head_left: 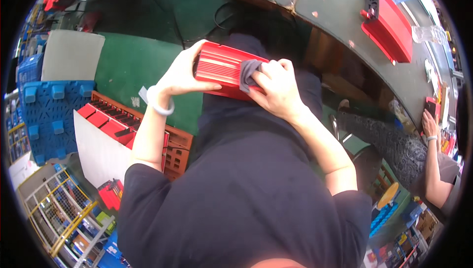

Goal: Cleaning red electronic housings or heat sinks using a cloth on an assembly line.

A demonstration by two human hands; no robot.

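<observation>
A red ribbed metal casing [220, 66] is held up over my lap, tilted slightly down to the right. My left hand [182, 71] grips its left end, thumb along the near edge and fingers at the far side. In my right hand [277, 85] is a bunched dark grey cloth [249, 73], pressed on the ribbed face near the casing's right end. The fingers of that hand are closed round the cloth and cover part of the casing.
Another red casing [391, 24] lies on the dark workbench [335, 9], near clear plastic bottles [429, 34]. On my left, an orange crate [178, 152] holds several red casings beside a blue plastic pallet [58, 115]. At the right, a co-worker's hand [430, 123] touches a red item.
</observation>
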